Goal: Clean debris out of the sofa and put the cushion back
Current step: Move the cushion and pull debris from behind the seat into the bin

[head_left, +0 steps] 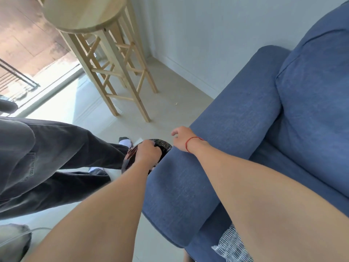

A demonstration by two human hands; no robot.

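Note:
A blue fabric sofa [236,114] fills the right side, its wide armrest running toward me and its back cushion [317,87] upright at the right. Beside the armrest's near end stands a small bin with a black liner [164,146]. My left hand [147,153] hovers over the bin's mouth with fingers curled; what it holds is hidden. My right hand [181,138], a red string on its wrist, rests on the armrest's outer edge with fingers loosely apart. A striped grey-and-white cloth [231,246] shows under my right forearm.
A tall light-wood stool [105,59] stands on the pale tile floor beyond the bin, near the white wall. Another person's dark-trousered legs [47,163] and socked foot [125,141] are at the left, close to the bin. A small scrap [176,104] lies on the floor.

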